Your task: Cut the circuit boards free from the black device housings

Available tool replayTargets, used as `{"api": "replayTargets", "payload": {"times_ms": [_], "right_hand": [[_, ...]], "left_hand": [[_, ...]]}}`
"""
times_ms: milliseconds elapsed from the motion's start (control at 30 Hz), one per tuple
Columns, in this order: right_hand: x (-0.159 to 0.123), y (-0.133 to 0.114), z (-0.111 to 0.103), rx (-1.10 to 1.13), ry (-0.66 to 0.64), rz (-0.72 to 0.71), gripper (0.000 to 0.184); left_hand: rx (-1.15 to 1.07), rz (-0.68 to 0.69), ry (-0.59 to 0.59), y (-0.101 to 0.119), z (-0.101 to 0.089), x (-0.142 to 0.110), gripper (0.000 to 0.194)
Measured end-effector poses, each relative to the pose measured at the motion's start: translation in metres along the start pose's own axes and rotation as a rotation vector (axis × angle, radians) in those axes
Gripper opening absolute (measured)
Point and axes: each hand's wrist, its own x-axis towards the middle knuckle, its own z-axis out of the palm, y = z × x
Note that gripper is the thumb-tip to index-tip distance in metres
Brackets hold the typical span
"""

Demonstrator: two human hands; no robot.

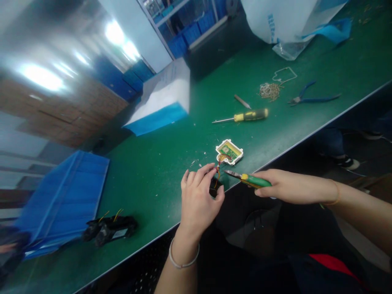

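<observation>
My left hand (200,192) is closed near the table's front edge, its fingertips pinching a bundle of red, yellow and black wires (218,168). A black part (215,187), mostly hidden, sits between its thumb and fingers. The wires run to a green circuit board (228,150) inside a white plastic housing (239,152), which lies on the table just beyond the hand. Wrapped around green and yellow cutting pliers (257,181), my right hand (268,185) points their jaws left, close to the wires. I cannot tell whether the jaws touch a wire.
Beyond the housing lie a yellow and black screwdriver (251,116), a short pen-like rod (242,101), a pile of small pieces (269,92) and blue-handled pliers (306,99). A white and blue box (165,94), a blue bin (70,196) and black devices (112,229) stand leftward.
</observation>
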Motion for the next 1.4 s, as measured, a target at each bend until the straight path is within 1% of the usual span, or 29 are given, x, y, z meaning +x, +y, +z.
{"api": "replayTargets", "payload": {"times_ms": [133,267,467,700,833,1067,1267,1400], "right_hand": [[0.0,-0.011,0.001,-0.013,-0.048,-0.036,0.034],[0.003,-0.015,0.005,-0.023,-0.028,-0.043,0.041],[0.003,-0.013,0.006,-0.065,-0.031,-0.023,0.043],[0.002,-0.01,0.007,-0.112,0.019,-0.037,0.048],[0.005,-0.009,0.008,-0.127,0.02,-0.04,0.05],[0.008,-0.017,0.008,-0.181,-0.027,-0.038,0.046],[0.007,-0.02,0.009,-0.169,-0.018,-0.048,0.043],[0.006,-0.022,0.009,-0.165,-0.039,-0.049,0.039]], "left_hand": [[0.006,-0.006,-0.025,-0.001,-0.001,0.001,0.04],[-0.009,-0.006,-0.031,-0.002,-0.001,0.001,0.042],[-0.036,-0.005,-0.022,-0.005,-0.001,0.0,0.043],[-0.032,0.001,-0.027,-0.005,-0.002,-0.001,0.043],[-0.018,0.009,-0.028,-0.004,-0.002,-0.001,0.043],[-0.028,0.012,-0.043,-0.004,-0.003,-0.001,0.045],[-0.079,0.043,-0.05,-0.01,-0.004,-0.004,0.047],[-0.086,0.057,-0.061,-0.014,-0.005,-0.007,0.048]]}}
